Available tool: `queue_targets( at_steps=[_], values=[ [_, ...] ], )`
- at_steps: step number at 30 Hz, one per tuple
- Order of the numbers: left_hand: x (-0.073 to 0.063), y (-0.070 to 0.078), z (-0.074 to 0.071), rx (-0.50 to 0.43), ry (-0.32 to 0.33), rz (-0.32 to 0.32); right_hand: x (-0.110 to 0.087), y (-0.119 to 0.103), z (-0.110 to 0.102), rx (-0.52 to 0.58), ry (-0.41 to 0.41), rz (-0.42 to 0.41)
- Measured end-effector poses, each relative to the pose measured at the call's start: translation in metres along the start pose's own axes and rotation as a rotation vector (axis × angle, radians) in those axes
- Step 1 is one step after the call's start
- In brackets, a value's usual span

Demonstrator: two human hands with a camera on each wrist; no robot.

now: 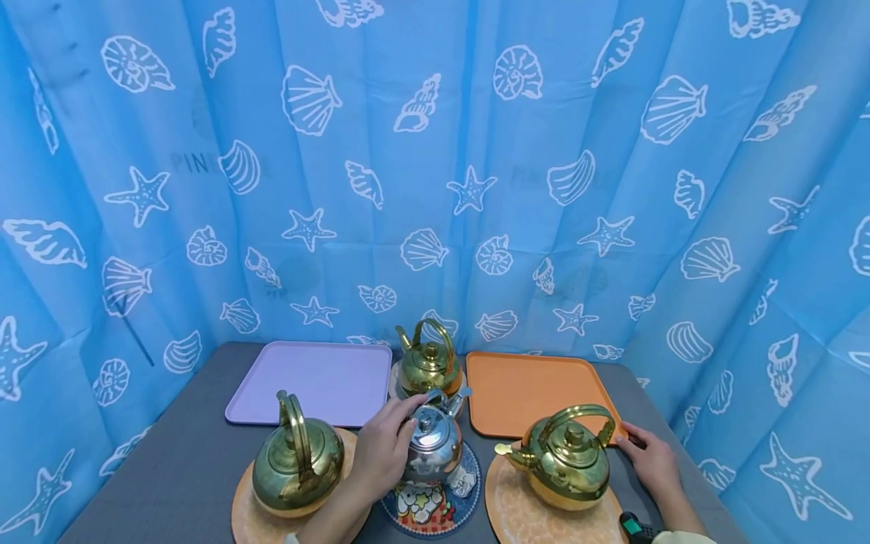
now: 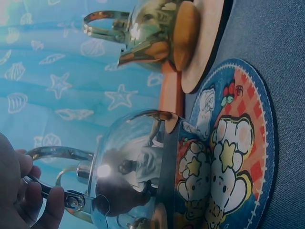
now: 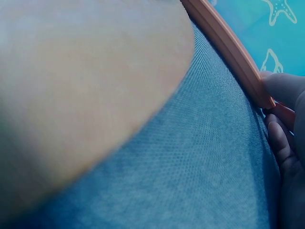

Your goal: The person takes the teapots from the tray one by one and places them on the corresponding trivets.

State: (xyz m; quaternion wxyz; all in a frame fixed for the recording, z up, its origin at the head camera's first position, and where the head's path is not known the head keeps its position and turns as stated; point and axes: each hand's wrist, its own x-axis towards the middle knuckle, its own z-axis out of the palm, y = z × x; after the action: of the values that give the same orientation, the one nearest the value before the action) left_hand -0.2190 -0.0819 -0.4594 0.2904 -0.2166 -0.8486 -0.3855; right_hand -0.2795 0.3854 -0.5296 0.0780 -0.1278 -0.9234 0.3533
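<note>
My left hand (image 1: 381, 455) grips the looped handle of a shiny silver kettle (image 1: 435, 447). In the left wrist view its fingers (image 2: 29, 202) curl round that handle, and the kettle's mirror-like body (image 2: 128, 157) overlaps a round cartoon-print mat (image 2: 238, 167). The spout points to the back right. My right hand (image 1: 652, 462) pinches the near right corner of an orange tray (image 1: 537, 393); the right wrist view has thumb and fingers (image 3: 281, 86) at the end of the tray's rim (image 3: 233, 52). A gold kettle (image 1: 571, 461) stands beside that hand.
Another gold kettle (image 1: 299, 461) is on a round tan board (image 1: 248, 521) at left, and a third gold kettle (image 1: 430, 363) stands behind the silver one. A purple tray (image 1: 313, 381) lies at the back left. The right gold kettle rests on another tan board (image 1: 503, 506). A shell-print curtain (image 1: 435, 189) hangs behind.
</note>
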Motion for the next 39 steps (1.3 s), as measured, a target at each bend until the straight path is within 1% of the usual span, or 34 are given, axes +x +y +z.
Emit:
queue_targets(
  at_steps=[7, 19, 22, 26, 30, 35, 39],
  values=[
    [-0.001, 0.000, 0.000, 0.015, 0.007, 0.003, -0.001, 0.002, 0.002, 0.013, 0.004, -0.006],
    [-0.001, 0.003, -0.002, -0.007, -0.009, -0.018, 0.000, 0.001, 0.003, 0.001, 0.026, 0.000],
    [0.000, 0.004, -0.004, -0.019, -0.023, -0.024, 0.000, 0.002, 0.003, 0.002, 0.031, 0.002],
    [0.000, 0.003, -0.006, -0.048, -0.057, -0.028, -0.001, 0.003, 0.003, -0.002, 0.037, 0.012],
    [0.000, 0.002, -0.008, -0.060, -0.075, -0.025, -0.001, 0.001, 0.001, -0.002, 0.026, 0.010],
    [0.000, 0.003, -0.012, -0.061, -0.092, -0.039, -0.003, -0.001, -0.003, 0.025, 0.005, -0.015],
    [0.000, 0.003, -0.016, -0.045, -0.071, -0.033, -0.003, -0.002, -0.006, 0.043, -0.015, -0.043]
  ],
)
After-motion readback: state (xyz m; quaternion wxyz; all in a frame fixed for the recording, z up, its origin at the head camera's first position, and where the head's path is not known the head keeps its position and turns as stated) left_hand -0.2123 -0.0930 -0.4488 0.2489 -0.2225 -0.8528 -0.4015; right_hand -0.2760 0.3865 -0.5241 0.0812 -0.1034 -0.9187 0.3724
